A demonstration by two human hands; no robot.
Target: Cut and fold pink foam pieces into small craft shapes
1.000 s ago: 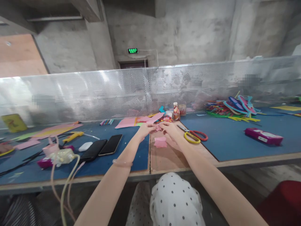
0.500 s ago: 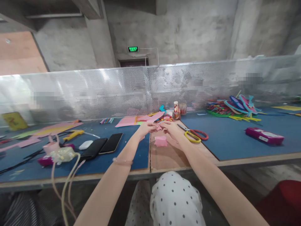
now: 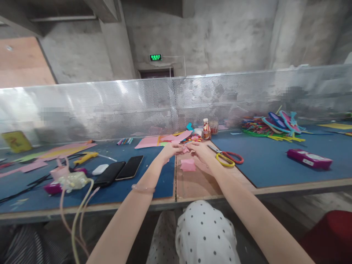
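Between the fingertips of both hands is a small crumpled piece of pink paper [image 3: 186, 149]. My left hand [image 3: 169, 151] pinches it from the left, and my right hand [image 3: 200, 151] grips it from the right. Just below, a few pink paper pieces [image 3: 188, 165] lie on the brown board [image 3: 198, 187]. Scissors [image 3: 226, 158] with one yellow and one red handle rest to the right of my right hand. Behind my hands, pink paper sheets [image 3: 148, 142] are spread on the blue table mat.
A small brown bottle [image 3: 206, 129] stands behind my hands. Two black phones [image 3: 130, 168], cables and a yellow glue gun [image 3: 85, 157] lie left. A purple box [image 3: 309, 158] and a pile of colourful pipe cleaners [image 3: 255, 126] are right. A perforated metal screen [image 3: 123, 106] borders the back.
Both hands stay in nearly the same place, with only slight finger movement around the pink paper. The other things on the table have not moved.
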